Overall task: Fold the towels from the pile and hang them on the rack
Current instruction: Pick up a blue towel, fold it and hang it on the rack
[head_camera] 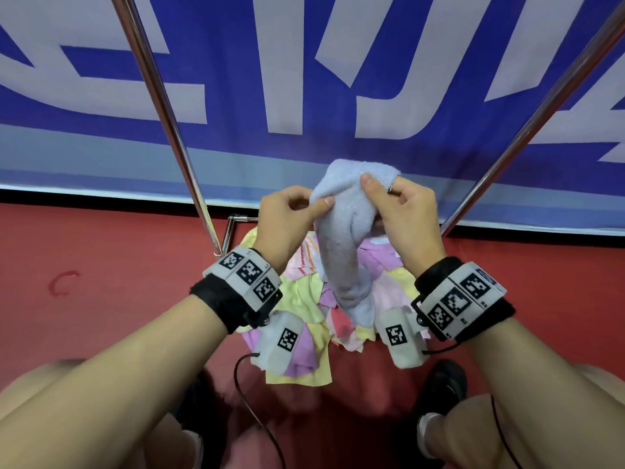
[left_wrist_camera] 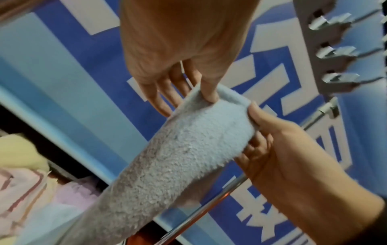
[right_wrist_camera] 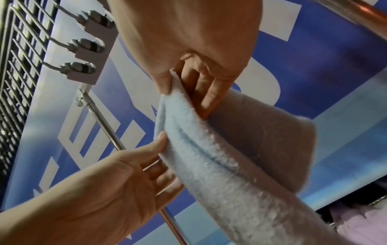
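Pale blue terry, the towel [head_camera: 345, 238] hangs bunched from both hands above the pile of towels [head_camera: 304, 299] on the red floor [head_camera: 118, 265]. The left hand [head_camera: 287, 218] pinches one top edge between thumb and fingers [left_wrist_camera: 206, 92]; the right hand [head_camera: 406, 214] pinches the other, thumb on the near face. Chrome rack poles [head_camera: 169, 123] rise on either side before a blue banner [head_camera: 304, 62]. Whether the towel is already folded double is hard to tell.

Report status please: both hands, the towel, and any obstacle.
Left hand and right hand both pinch the top of the light blue towel. Towel hangs bunched above the pile. Nothing in the way.
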